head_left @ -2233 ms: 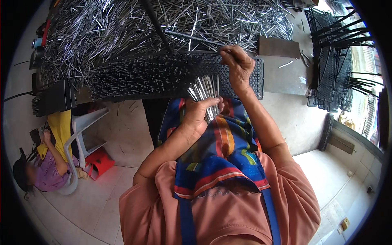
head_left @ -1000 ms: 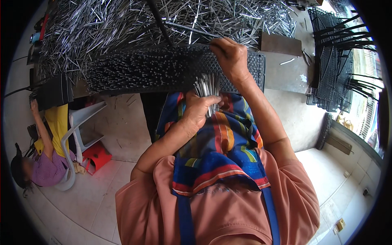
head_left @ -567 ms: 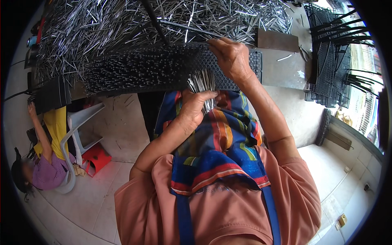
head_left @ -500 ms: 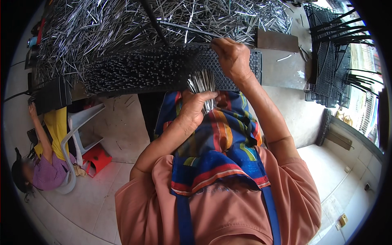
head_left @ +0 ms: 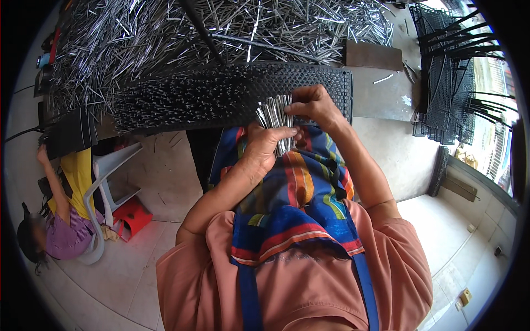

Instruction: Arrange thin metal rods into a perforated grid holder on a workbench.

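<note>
My left hand (head_left: 259, 148) is closed round a bundle of thin, shiny metal strips (head_left: 272, 113), held nearly upright above my lap with the thumb laid across it. My right hand (head_left: 319, 109) is at the bundle's upper right edge, thumb and forefinger pinching a strip there; the other fingers are curled. Just beyond both hands lies a long black perforated tray (head_left: 330, 83). Many upright dark strips (head_left: 176, 96) fill its left and middle parts, while rows of bare holes show at its right end. My left hand covers the bundle's lower middle.
Behind the tray spreads a big heap of loose metal strips (head_left: 165, 33), crossed by a dark rod (head_left: 201, 27). To the right are a brown plate (head_left: 374, 55), pliers (head_left: 409, 71) and stacked black mesh racks (head_left: 447, 94). A person (head_left: 69, 234) sits at far left, beside a red bag (head_left: 132, 219).
My right hand has come down and toward me from the tray's far edge to the bundle, where its fingers now pinch. My left hand stays in place with the strips.
</note>
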The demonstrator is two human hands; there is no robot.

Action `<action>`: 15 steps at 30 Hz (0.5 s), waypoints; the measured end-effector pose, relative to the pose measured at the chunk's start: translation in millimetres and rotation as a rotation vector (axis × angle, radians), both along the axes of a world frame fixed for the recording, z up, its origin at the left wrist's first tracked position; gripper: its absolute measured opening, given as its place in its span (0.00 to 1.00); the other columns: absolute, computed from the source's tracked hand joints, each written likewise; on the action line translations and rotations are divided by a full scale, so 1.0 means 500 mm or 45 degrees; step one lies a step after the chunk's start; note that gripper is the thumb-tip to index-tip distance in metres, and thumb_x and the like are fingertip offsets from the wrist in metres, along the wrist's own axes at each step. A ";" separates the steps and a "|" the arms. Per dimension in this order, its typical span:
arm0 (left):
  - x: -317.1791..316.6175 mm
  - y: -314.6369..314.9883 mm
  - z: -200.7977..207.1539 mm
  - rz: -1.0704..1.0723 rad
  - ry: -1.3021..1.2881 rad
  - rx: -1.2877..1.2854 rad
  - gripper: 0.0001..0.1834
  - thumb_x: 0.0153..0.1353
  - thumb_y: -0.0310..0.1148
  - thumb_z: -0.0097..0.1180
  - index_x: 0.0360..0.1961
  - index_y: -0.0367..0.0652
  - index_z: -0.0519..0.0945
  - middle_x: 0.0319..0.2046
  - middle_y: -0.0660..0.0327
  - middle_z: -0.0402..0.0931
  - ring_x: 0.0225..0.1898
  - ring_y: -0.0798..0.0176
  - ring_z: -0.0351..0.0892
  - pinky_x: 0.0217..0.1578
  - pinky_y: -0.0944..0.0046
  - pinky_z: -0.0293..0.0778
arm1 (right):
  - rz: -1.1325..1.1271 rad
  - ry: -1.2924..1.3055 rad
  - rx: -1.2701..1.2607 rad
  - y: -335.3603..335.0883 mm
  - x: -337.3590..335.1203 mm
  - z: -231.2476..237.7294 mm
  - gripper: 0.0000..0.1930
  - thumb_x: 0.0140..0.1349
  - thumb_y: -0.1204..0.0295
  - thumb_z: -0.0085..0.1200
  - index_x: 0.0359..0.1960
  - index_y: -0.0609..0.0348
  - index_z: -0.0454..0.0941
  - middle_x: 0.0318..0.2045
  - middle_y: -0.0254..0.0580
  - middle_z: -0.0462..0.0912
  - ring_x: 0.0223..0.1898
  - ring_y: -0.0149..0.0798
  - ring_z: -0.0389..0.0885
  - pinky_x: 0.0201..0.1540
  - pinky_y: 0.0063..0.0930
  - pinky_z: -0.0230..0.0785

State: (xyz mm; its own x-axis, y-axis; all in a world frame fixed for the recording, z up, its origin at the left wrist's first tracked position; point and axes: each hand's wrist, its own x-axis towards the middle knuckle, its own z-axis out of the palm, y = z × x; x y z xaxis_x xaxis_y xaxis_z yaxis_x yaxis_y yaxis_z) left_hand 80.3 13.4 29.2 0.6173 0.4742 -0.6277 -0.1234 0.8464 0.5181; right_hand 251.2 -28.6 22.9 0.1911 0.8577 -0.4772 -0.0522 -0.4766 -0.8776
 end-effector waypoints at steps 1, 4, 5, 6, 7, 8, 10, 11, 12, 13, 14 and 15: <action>0.003 0.000 0.004 -0.003 0.000 0.001 0.19 0.48 0.12 0.57 0.44 0.32 0.77 0.32 0.53 0.82 0.29 0.58 0.85 0.29 0.61 0.84 | -0.089 0.094 -0.043 -0.002 -0.006 0.015 0.08 0.54 0.75 0.65 0.21 0.58 0.77 0.15 0.27 0.72 0.18 0.19 0.65 0.20 0.19 0.55; 0.006 0.000 0.009 0.059 -0.008 -0.061 0.19 0.49 0.12 0.56 0.45 0.32 0.77 0.32 0.53 0.82 0.29 0.57 0.85 0.29 0.61 0.84 | -0.200 0.388 -0.053 -0.018 0.010 -0.007 0.07 0.56 0.73 0.63 0.23 0.60 0.80 0.17 0.30 0.76 0.16 0.23 0.69 0.20 0.21 0.58; 0.002 0.001 0.005 0.067 0.021 -0.033 0.19 0.50 0.13 0.57 0.45 0.33 0.77 0.33 0.53 0.82 0.29 0.57 0.85 0.30 0.60 0.84 | -0.226 0.459 0.020 -0.018 0.013 -0.009 0.07 0.58 0.74 0.62 0.24 0.59 0.80 0.17 0.30 0.76 0.16 0.22 0.68 0.20 0.19 0.57; -0.002 0.000 -0.001 0.075 0.050 -0.004 0.19 0.51 0.15 0.59 0.46 0.35 0.77 0.33 0.53 0.81 0.30 0.56 0.85 0.30 0.60 0.84 | -0.228 0.460 0.023 -0.017 0.016 -0.007 0.07 0.58 0.74 0.62 0.24 0.59 0.80 0.17 0.30 0.76 0.16 0.22 0.68 0.20 0.19 0.57; -0.003 -0.001 -0.007 0.070 0.094 0.022 0.17 0.51 0.15 0.59 0.44 0.34 0.77 0.33 0.53 0.81 0.29 0.56 0.85 0.29 0.59 0.84 | -0.368 0.366 0.044 -0.013 0.020 -0.002 0.06 0.58 0.74 0.62 0.25 0.60 0.80 0.17 0.30 0.76 0.16 0.22 0.68 0.20 0.19 0.57; -0.006 -0.001 -0.011 0.071 0.094 0.024 0.17 0.51 0.15 0.59 0.44 0.34 0.77 0.33 0.53 0.81 0.29 0.56 0.85 0.29 0.59 0.84 | -0.507 0.272 0.064 -0.009 0.023 0.000 0.05 0.59 0.74 0.62 0.27 0.61 0.80 0.18 0.30 0.76 0.17 0.22 0.68 0.21 0.19 0.57; -0.011 -0.003 -0.010 -0.027 0.206 -0.005 0.16 0.51 0.16 0.60 0.43 0.34 0.78 0.33 0.53 0.82 0.29 0.57 0.85 0.29 0.61 0.83 | -0.578 0.078 0.217 -0.002 0.030 -0.006 0.04 0.61 0.75 0.60 0.30 0.63 0.81 0.21 0.32 0.79 0.19 0.22 0.70 0.23 0.18 0.60; -0.010 -0.004 -0.008 -0.026 0.207 -0.005 0.16 0.51 0.16 0.60 0.43 0.34 0.78 0.33 0.53 0.82 0.29 0.57 0.85 0.29 0.61 0.83 | -0.698 0.040 0.410 0.009 0.027 -0.004 0.03 0.61 0.76 0.59 0.31 0.64 0.82 0.22 0.33 0.79 0.20 0.23 0.72 0.24 0.18 0.62; -0.009 -0.007 -0.007 -0.028 0.212 0.001 0.15 0.51 0.16 0.61 0.42 0.34 0.78 0.32 0.53 0.82 0.28 0.58 0.85 0.28 0.61 0.83 | -0.816 0.001 0.604 0.019 0.022 -0.003 0.03 0.62 0.78 0.58 0.32 0.65 0.82 0.23 0.34 0.80 0.21 0.23 0.73 0.25 0.18 0.64; -0.006 -0.007 -0.005 -0.031 0.214 0.008 0.15 0.51 0.16 0.61 0.42 0.34 0.79 0.32 0.53 0.82 0.28 0.58 0.85 0.28 0.62 0.83 | -0.856 -0.020 0.693 0.028 0.016 -0.006 0.03 0.61 0.81 0.57 0.34 0.66 0.82 0.26 0.35 0.81 0.24 0.25 0.76 0.29 0.17 0.67; -0.004 -0.005 -0.002 -0.030 0.213 0.008 0.15 0.51 0.16 0.61 0.42 0.34 0.79 0.32 0.53 0.82 0.28 0.58 0.85 0.28 0.62 0.83 | -0.855 -0.021 0.694 0.034 0.016 -0.012 0.03 0.61 0.81 0.57 0.34 0.66 0.82 0.26 0.35 0.81 0.24 0.25 0.76 0.29 0.17 0.67; -0.002 -0.004 0.002 -0.038 0.204 -0.001 0.15 0.51 0.16 0.61 0.42 0.34 0.79 0.32 0.53 0.83 0.28 0.59 0.85 0.28 0.62 0.82 | -0.781 -0.210 0.757 0.040 0.017 -0.022 0.03 0.60 0.83 0.57 0.34 0.67 0.82 0.27 0.36 0.81 0.26 0.25 0.77 0.30 0.18 0.69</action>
